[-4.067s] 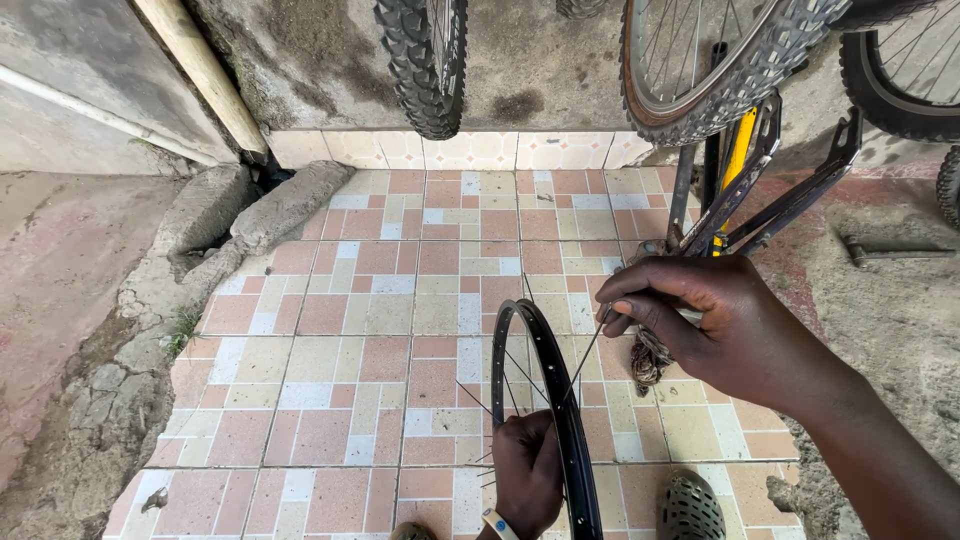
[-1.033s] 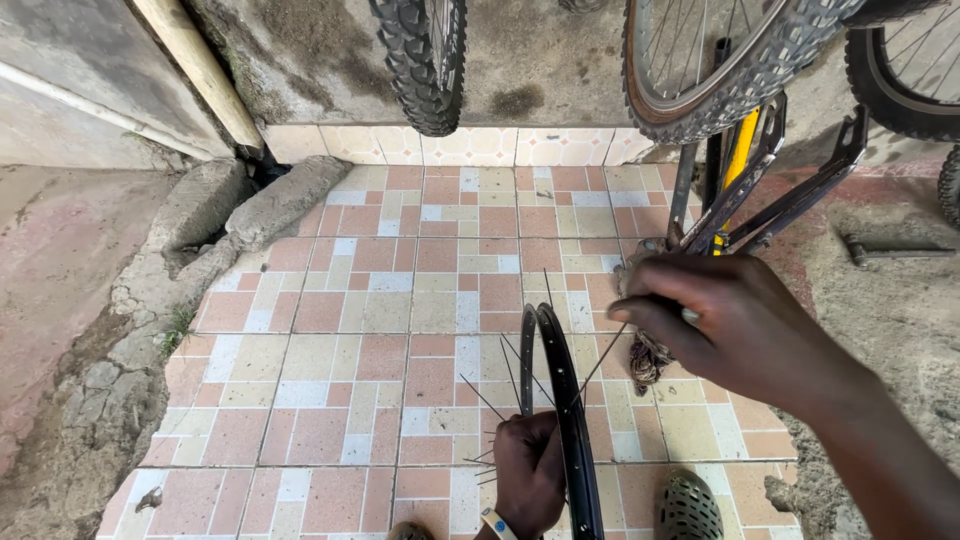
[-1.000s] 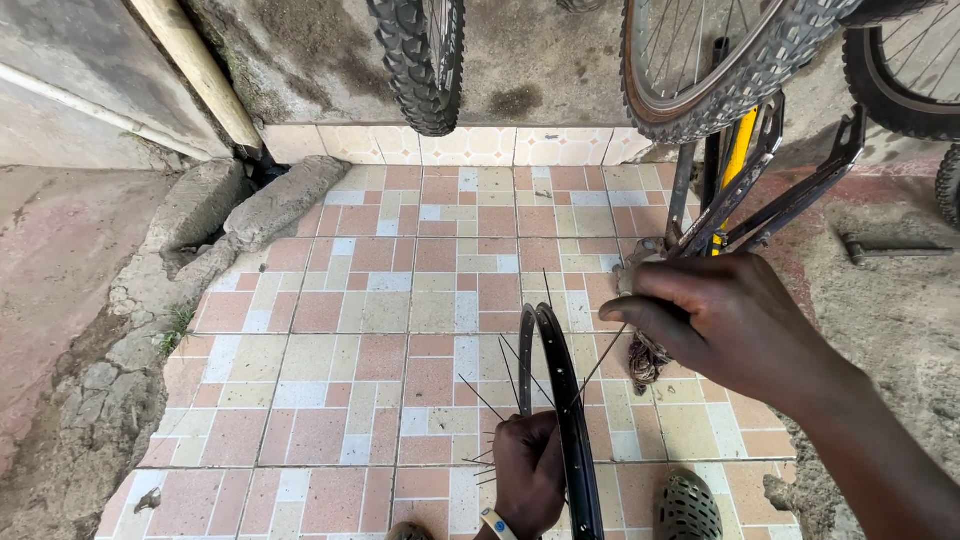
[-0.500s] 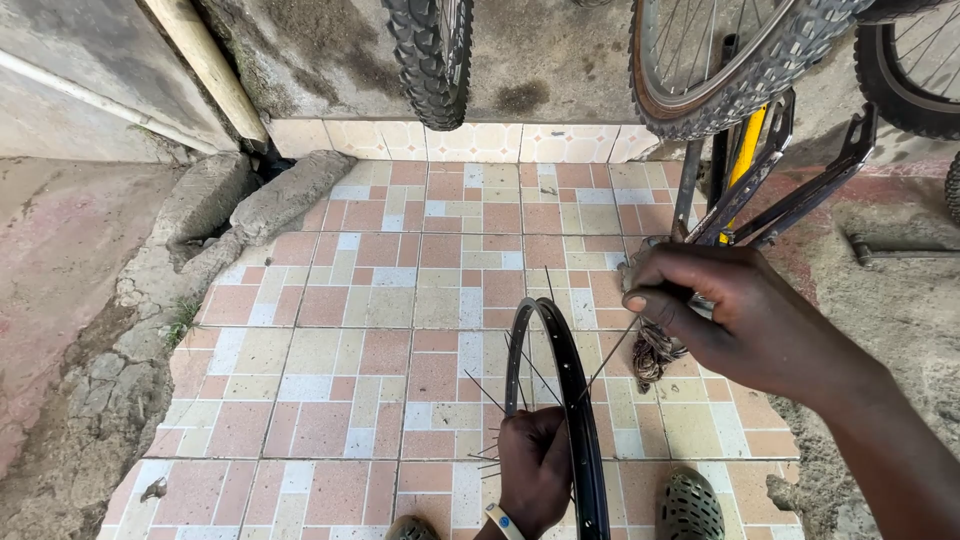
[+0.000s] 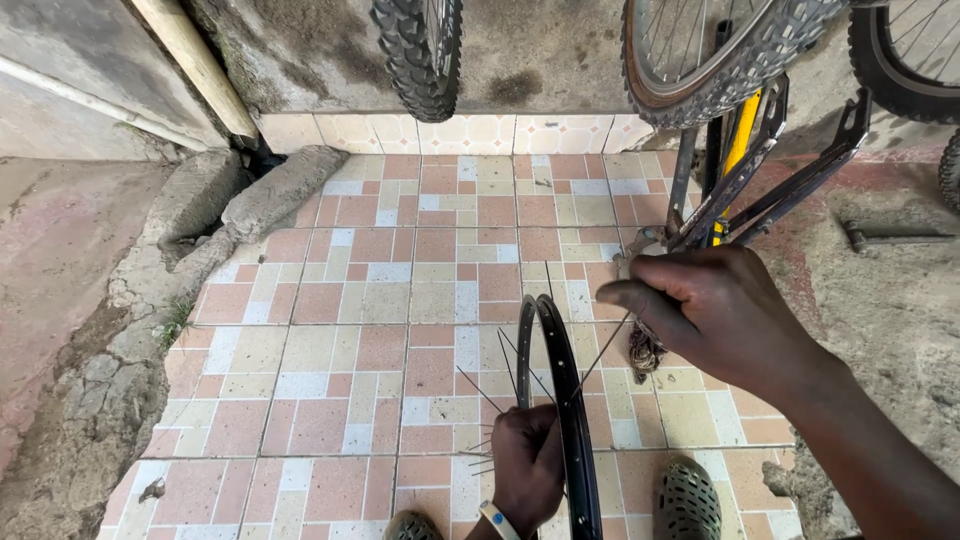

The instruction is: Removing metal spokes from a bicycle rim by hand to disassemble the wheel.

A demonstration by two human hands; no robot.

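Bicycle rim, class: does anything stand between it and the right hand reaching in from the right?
Only a loose spoke, which the right hand pinches and angles toward the bicycle rim. Otherwise the gap looks open. The left hand already grips the rim lower down.

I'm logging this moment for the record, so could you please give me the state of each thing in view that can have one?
Bare wheel rim: upright on edge, no tyre, spokes loose and splayed.
Left hand: closed around the rim's centre, among the spokes.
Right hand: closed, pinching the outer end of one thin spoke.
Knobby tyre: mounted, hanging above the tiled floor.
Green clog: worn on a foot.
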